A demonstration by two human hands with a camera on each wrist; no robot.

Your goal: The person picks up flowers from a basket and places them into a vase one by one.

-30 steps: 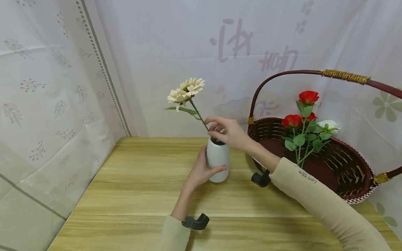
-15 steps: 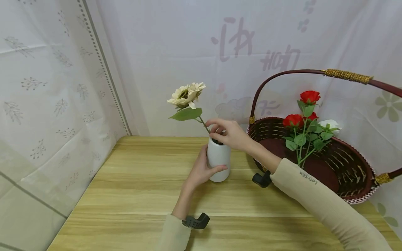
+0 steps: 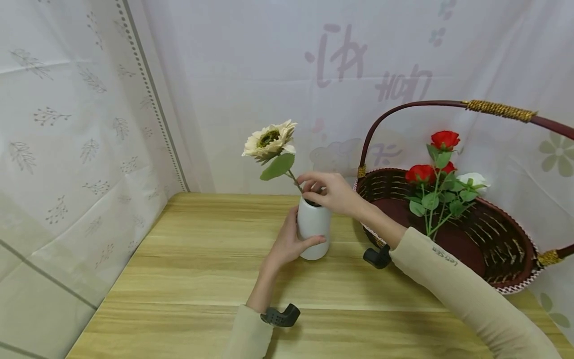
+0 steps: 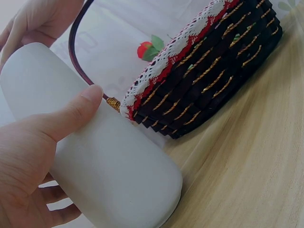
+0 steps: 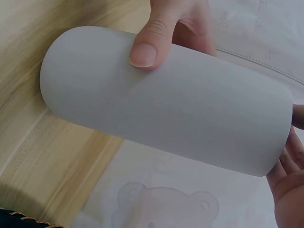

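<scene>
A white vase [image 3: 315, 230] stands on the wooden table. My left hand [image 3: 287, 241] grips its side, with the thumb across the front, as the left wrist view also shows on the vase [image 4: 109, 147]. Out of the vase mouth leans a cream sunflower [image 3: 270, 141] with a green leaf [image 3: 278, 167], its head tipped to the upper left. At the vase mouth my right hand [image 3: 331, 192] pinches the sunflower's stem between thumb and forefinger. In the right wrist view only the edge of that hand [image 5: 289, 190] shows past the vase rim, and the flower is hidden.
To the right stands a dark woven basket [image 3: 506, 249] with a tall arched handle [image 3: 412, 103]. Red roses [image 3: 445, 140] and a white rose [image 3: 473, 180] lean inside it. Printed curtains [image 3: 224, 99] hang behind and left of the table [image 3: 188, 279].
The sunflower has turned about its stem, so its dark centre and leaf now face me more. Its head sits slightly lower. The left hand and vase have hardly moved.
</scene>
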